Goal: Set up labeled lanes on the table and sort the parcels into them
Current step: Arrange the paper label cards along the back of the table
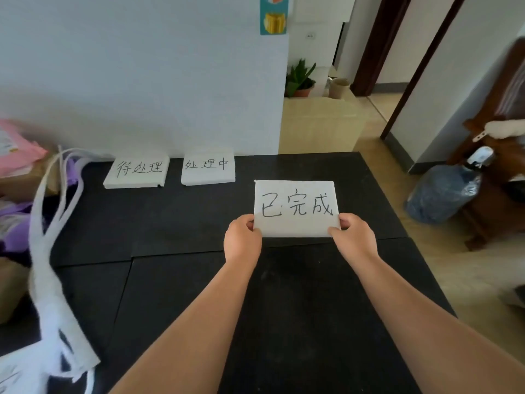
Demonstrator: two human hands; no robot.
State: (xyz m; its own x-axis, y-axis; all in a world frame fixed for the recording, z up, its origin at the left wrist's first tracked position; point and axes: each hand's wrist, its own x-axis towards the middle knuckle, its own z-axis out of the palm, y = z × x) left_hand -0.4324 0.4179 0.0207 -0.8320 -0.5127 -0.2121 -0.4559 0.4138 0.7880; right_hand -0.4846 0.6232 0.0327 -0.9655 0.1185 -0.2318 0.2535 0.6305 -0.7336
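Note:
A white label card [295,207] with black handwritten characters hangs above the right part of the black table [176,223]. My left hand [241,240] pinches its lower left corner and my right hand [356,237] pinches its lower right corner. Two more white label cards lean by the wall at the table's far edge: one on the left [136,173], one in the middle [208,169]. Parcels lie at the far left: a pink one [17,150], a brown one [25,180] and purple ones [14,226].
White foam strips [54,268] trail down the table's left side. To the right, on the floor, stand a blue water jug [443,191] and dark wooden furniture [500,172]. A potted plant [299,81] stands beyond the wall corner.

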